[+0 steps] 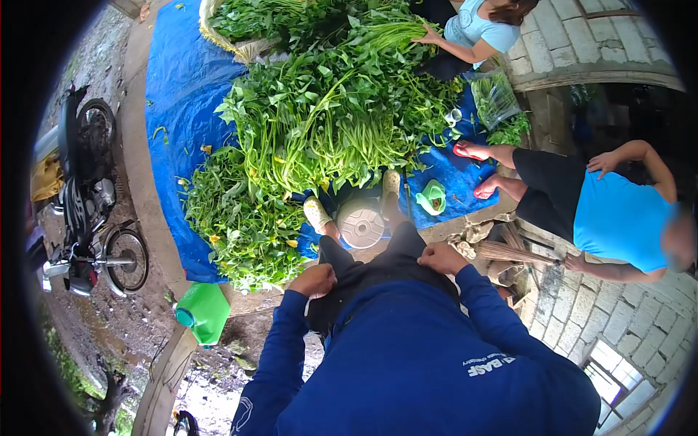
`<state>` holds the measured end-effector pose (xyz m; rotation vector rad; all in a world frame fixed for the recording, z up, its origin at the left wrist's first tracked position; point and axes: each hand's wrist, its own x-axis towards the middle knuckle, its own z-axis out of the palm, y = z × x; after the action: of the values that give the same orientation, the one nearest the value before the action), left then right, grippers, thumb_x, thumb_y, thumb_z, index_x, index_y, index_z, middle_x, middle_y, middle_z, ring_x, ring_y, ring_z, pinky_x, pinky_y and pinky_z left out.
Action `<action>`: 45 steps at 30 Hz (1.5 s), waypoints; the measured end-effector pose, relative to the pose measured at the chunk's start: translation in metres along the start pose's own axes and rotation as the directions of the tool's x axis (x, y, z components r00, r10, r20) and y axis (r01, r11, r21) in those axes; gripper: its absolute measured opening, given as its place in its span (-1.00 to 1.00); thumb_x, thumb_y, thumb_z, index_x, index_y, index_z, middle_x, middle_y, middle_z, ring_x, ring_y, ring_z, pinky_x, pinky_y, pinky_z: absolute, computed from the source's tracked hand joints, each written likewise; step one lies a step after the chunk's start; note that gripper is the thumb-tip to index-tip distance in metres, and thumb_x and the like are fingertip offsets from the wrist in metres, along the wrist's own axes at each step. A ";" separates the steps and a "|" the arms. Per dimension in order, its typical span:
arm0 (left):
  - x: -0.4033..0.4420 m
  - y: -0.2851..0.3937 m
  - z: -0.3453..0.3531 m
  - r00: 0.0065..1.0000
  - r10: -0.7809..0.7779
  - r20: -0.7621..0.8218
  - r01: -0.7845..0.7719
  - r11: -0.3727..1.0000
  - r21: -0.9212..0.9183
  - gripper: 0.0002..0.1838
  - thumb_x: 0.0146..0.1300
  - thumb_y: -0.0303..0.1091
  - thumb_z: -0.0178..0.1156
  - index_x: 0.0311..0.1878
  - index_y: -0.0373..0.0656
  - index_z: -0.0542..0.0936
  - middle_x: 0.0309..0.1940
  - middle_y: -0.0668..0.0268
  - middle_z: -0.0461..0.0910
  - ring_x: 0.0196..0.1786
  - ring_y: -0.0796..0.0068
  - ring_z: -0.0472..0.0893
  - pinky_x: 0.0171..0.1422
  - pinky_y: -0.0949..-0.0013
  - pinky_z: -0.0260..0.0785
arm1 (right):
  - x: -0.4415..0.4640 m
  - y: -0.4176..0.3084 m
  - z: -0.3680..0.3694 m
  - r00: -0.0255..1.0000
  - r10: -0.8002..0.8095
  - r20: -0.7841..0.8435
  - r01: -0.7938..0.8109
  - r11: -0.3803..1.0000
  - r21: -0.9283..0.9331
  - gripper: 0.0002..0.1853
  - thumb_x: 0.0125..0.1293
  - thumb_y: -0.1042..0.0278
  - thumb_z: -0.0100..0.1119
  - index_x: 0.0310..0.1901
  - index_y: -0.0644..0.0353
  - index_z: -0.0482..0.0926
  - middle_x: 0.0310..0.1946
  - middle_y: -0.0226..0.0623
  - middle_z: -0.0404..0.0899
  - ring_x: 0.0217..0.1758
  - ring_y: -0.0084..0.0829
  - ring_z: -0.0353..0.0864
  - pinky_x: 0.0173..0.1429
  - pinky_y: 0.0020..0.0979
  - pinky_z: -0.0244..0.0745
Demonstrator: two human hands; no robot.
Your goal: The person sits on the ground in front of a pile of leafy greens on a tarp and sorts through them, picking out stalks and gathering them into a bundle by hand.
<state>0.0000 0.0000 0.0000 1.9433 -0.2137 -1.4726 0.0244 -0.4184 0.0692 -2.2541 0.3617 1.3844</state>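
Note:
My left hand (314,280) is closed at the left thigh of my dark trousers (385,269), its fingers pinching the cloth. On the other thigh my right hand (442,259) also grips the trouser cloth. Between my feet stands a pale round plastic stool or upturned bucket (361,223). Just beyond my feet lies a big heap of long-stemmed leafy greens (320,138) on a blue tarp (182,94). A looser pile of greens (240,218) with some yellow leaves is nearest my left hand.
A person (480,29) handles greens at the far right; another person in blue (622,218) stands at right, one hand by a stick broom (520,253). A green plastic bag (432,198), a clear bag of greens (496,98), a green jug (203,314) and a motorcycle (87,196) are around.

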 end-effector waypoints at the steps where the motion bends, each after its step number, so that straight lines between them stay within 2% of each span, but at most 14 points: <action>1: -0.004 -0.005 -0.004 1.000 -0.010 -0.026 0.010 1.000 -0.013 -0.70 0.41 -0.16 0.36 0.02 -0.18 0.74 -0.11 0.06 0.82 -0.02 0.09 0.79 0.11 0.07 0.58 | 0.001 0.000 0.009 0.999 -0.025 0.047 0.025 1.000 0.003 -0.65 0.38 0.10 0.38 0.00 0.19 0.78 -0.05 0.03 0.81 0.09 0.01 0.80 0.23 -0.11 0.64; 6: 0.026 0.064 -0.009 0.989 -0.141 0.043 0.147 0.967 -0.207 -0.72 0.42 -0.17 0.33 -0.04 -0.20 0.70 -0.12 0.06 0.78 0.01 0.04 0.76 0.13 0.09 0.57 | 0.035 0.053 -0.030 0.985 -0.113 -0.130 0.126 0.987 0.095 -0.72 0.46 0.20 0.25 -0.13 0.29 0.71 -0.15 0.03 0.79 0.01 0.06 0.78 0.13 -0.02 0.63; 9: 0.027 0.096 -0.007 0.974 -0.200 0.110 0.219 0.953 -0.208 -0.71 0.44 -0.16 0.34 -0.05 -0.22 0.68 -0.16 0.08 0.77 -0.01 0.08 0.76 0.11 0.10 0.55 | 0.041 0.079 -0.059 0.990 -0.139 -0.036 0.143 0.983 0.114 -0.71 0.48 0.18 0.24 -0.13 0.30 0.70 -0.20 0.02 0.78 -0.04 0.00 0.78 0.08 -0.07 0.63; 13: 0.029 0.144 -0.023 0.952 -0.216 0.218 0.289 0.868 -0.403 -0.75 0.50 -0.21 0.30 -0.07 -0.24 0.65 -0.27 0.25 0.71 -0.16 0.36 0.69 0.00 0.24 0.54 | 0.052 0.118 -0.101 0.947 -0.102 0.303 0.007 0.954 0.300 -0.76 0.48 0.22 0.38 -0.13 0.26 0.71 -0.28 -0.34 0.75 -0.18 -0.49 0.70 -0.01 -0.35 0.60; 16: 0.038 0.158 -0.031 0.956 -0.165 0.244 0.255 0.879 -0.403 -0.77 0.51 -0.22 0.29 -0.06 -0.22 0.64 -0.30 0.32 0.69 -0.21 0.45 0.65 -0.04 0.29 0.53 | 0.043 0.138 -0.106 0.783 -0.292 0.549 -0.141 0.776 0.614 -0.87 0.50 0.33 0.39 -0.12 0.20 0.73 -0.27 -0.51 0.73 -0.20 -0.64 0.64 -0.05 -0.44 0.57; 19: 0.075 0.141 -0.034 0.948 -0.144 0.283 0.259 0.867 -0.426 -0.76 0.52 -0.21 0.29 -0.12 -0.22 0.66 -0.34 0.29 0.70 -0.22 0.40 0.67 -0.06 0.24 0.54 | 0.026 0.089 -0.137 0.645 -0.194 0.739 -0.259 0.854 0.450 -0.94 0.52 0.41 0.35 -0.10 0.17 0.74 -0.24 -0.57 0.73 -0.17 -0.68 0.63 -0.05 -0.48 0.55; 22: 0.175 0.049 0.007 0.982 0.187 0.008 -0.169 0.902 -0.398 -0.73 0.53 -0.20 0.24 -0.21 -0.21 0.69 -0.41 0.17 0.71 -0.25 0.24 0.73 -0.11 0.15 0.55 | 0.089 0.091 -0.099 0.776 -0.228 0.588 -0.038 0.914 0.405 -0.82 0.52 0.25 0.35 -0.07 0.18 0.73 -0.27 -0.43 0.74 -0.16 -0.53 0.69 -0.01 -0.35 0.60; 24: 0.286 -0.024 0.065 0.971 0.199 -0.134 -0.185 0.977 0.110 -0.68 0.47 -0.17 0.18 -0.26 -0.23 0.71 -0.38 -0.07 0.73 -0.26 -0.07 0.76 -0.15 -0.06 0.55 | 0.157 0.087 -0.082 0.888 -0.253 0.384 0.118 0.932 0.342 -0.75 0.51 0.17 0.32 -0.05 0.21 0.72 -0.29 -0.33 0.74 -0.17 -0.42 0.72 0.01 -0.28 0.62; 26: 0.354 -0.015 0.051 0.943 -0.223 -0.248 0.190 0.971 -0.148 -0.64 0.42 -0.08 0.25 -0.01 -0.22 0.67 -0.13 -0.07 0.77 -0.04 -0.15 0.75 0.08 -0.07 0.58 | 0.236 0.058 -0.071 0.970 -0.230 0.081 0.201 0.940 0.275 -0.70 0.51 0.14 0.28 -0.04 0.25 0.70 -0.28 -0.25 0.75 -0.18 -0.36 0.74 -0.01 -0.26 0.62; 30: 0.460 -0.056 0.074 0.895 -0.241 -0.374 0.314 0.938 0.147 -0.20 0.16 -0.05 0.53 0.41 -0.18 0.48 0.41 -0.08 0.50 0.39 -0.30 0.53 0.36 -0.18 0.52 | 0.365 0.013 -0.050 0.963 -0.160 -0.217 0.237 0.886 0.399 -0.67 0.54 0.13 0.26 -0.02 0.30 0.69 -0.27 -0.14 0.77 -0.23 -0.32 0.74 -0.09 -0.27 0.61; 32: 0.487 -0.065 0.072 0.941 -0.190 -0.280 0.275 0.912 0.305 0.14 0.04 0.04 0.63 0.66 0.00 0.25 0.62 -0.03 0.24 0.56 -0.42 0.31 0.41 -0.36 0.46 | 0.395 0.013 -0.029 0.967 -0.146 -0.210 0.228 0.867 0.444 -0.68 0.55 0.15 0.25 -0.03 0.30 0.69 -0.26 -0.09 0.76 -0.24 -0.30 0.74 -0.11 -0.29 0.59; 34: 0.514 -0.097 0.094 0.956 -0.204 -0.212 0.257 0.930 0.264 0.13 0.04 0.04 0.63 0.66 0.06 0.26 0.59 -0.09 0.27 0.51 -0.42 0.37 0.42 -0.33 0.47 | 0.399 0.011 -0.024 0.991 -0.090 -0.100 0.118 0.940 0.321 -0.72 0.54 0.20 0.26 -0.01 0.29 0.69 -0.29 -0.07 0.72 -0.26 -0.24 0.73 -0.14 -0.26 0.57; 43: 0.515 -0.138 0.140 0.970 -0.118 -0.211 0.151 0.977 0.148 0.05 0.17 -0.05 0.59 0.67 0.08 0.23 0.54 -0.30 0.27 0.29 -0.44 0.61 0.31 -0.18 0.60 | 0.402 -0.016 -0.070 0.890 -0.452 -0.053 0.454 0.876 0.160 -0.68 0.46 0.27 0.37 0.08 0.32 0.66 -0.26 -0.07 0.68 -0.21 -0.05 0.71 -0.09 -0.11 0.57; 45: 0.525 -0.145 0.143 0.985 -0.163 -0.055 0.166 0.985 0.053 0.02 0.15 -0.08 0.55 0.64 0.03 0.25 0.63 -0.39 0.14 0.18 -0.67 0.62 0.30 -0.30 0.60 | 0.405 -0.013 -0.071 0.865 -0.490 -0.103 0.501 0.846 0.181 -0.66 0.47 0.27 0.36 0.13 0.32 0.66 -0.24 -0.10 0.66 -0.17 -0.09 0.69 -0.05 -0.14 0.56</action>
<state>0.0150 -0.2157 -0.5197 2.0839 -0.0747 -1.5354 0.2700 -0.4359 -0.2600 -2.0225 -0.0696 0.9682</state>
